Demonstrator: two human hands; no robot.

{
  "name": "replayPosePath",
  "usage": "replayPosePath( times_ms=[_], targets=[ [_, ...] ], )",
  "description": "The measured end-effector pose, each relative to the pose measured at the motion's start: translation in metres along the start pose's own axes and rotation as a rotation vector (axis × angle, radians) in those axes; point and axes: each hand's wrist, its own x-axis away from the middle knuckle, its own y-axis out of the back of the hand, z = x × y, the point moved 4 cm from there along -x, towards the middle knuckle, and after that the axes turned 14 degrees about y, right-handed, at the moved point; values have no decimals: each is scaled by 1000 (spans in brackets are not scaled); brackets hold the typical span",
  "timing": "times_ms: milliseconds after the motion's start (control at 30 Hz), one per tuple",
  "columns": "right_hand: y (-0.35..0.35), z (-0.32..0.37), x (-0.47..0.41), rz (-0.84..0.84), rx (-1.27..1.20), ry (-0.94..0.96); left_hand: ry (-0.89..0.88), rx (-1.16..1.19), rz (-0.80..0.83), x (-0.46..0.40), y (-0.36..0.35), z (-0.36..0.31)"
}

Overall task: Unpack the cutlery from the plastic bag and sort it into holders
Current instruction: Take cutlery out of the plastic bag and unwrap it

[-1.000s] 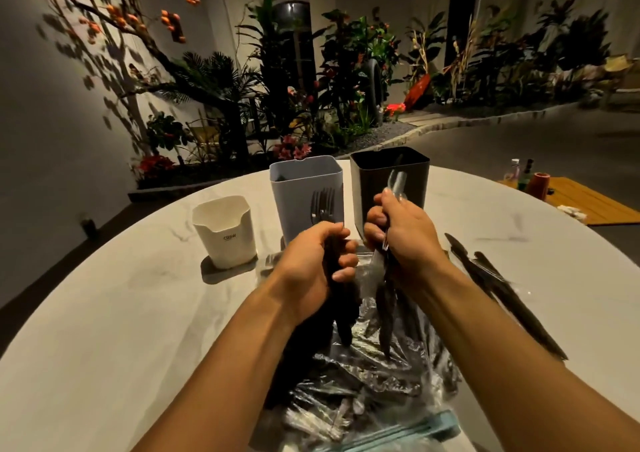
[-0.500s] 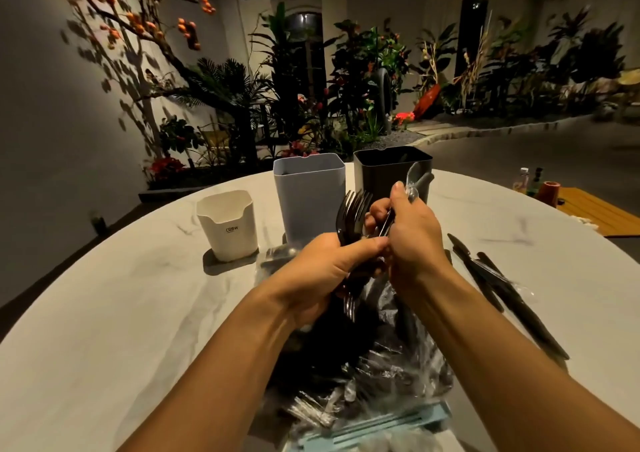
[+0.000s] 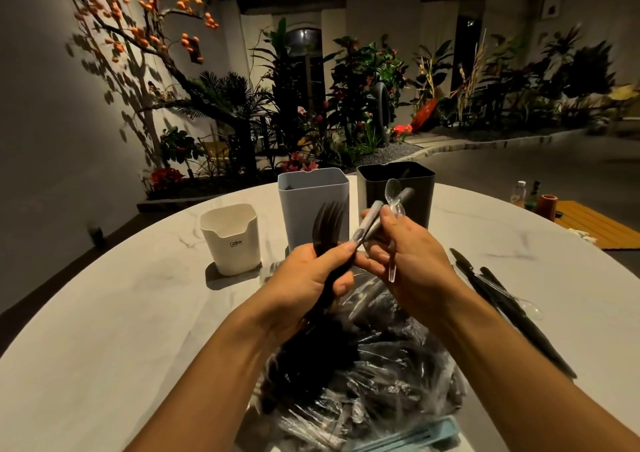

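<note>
From the head camera, your left hand (image 3: 311, 278) is curled around a bundle of black forks (image 3: 327, 225), tines up, in front of the grey holder (image 3: 313, 206). Your right hand (image 3: 412, 261) grips a few pieces at once: a clear spoon (image 3: 393, 192) standing bowl-up and two silvery handles (image 3: 374, 219) angled toward the left hand, whose thumb tip touches their lower ends. Both hands are raised above the plastic bag (image 3: 374, 375), which lies crumpled on the white marble table (image 3: 104, 330) just below your wrists, with more dark and clear cutlery inside; a pale blue zip strip (image 3: 433, 432) runs along its near edge. Three holders stand beyond your hands: a low white holder (image 3: 231, 240) on the left, well apart from the hands; the taller grey one in the middle; and a black holder (image 3: 396, 192) just beside it on the right, behind the spoon. To your right, several black knives (image 3: 512, 309) lie on the table with another clear spoon (image 3: 530, 308) among them. Farther back on the right, small bottles (image 3: 526, 193) and a reddish cup (image 3: 547, 207) stand beside a wooden surface (image 3: 595, 223).
</note>
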Motion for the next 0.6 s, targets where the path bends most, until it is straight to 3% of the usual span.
replayPosePath(
  times_ms=[267, 433, 600],
  targets=[
    [9, -9, 2, -5, -67, -113, 6, 37, -79, -4, 4, 5],
    [13, -6, 2, 46, 114, -119, -2, 103, -140, -5, 7, 3],
    [2, -7, 4, 101, 206, -129, -74, -32, -243, -6, 6, -1]
  ],
)
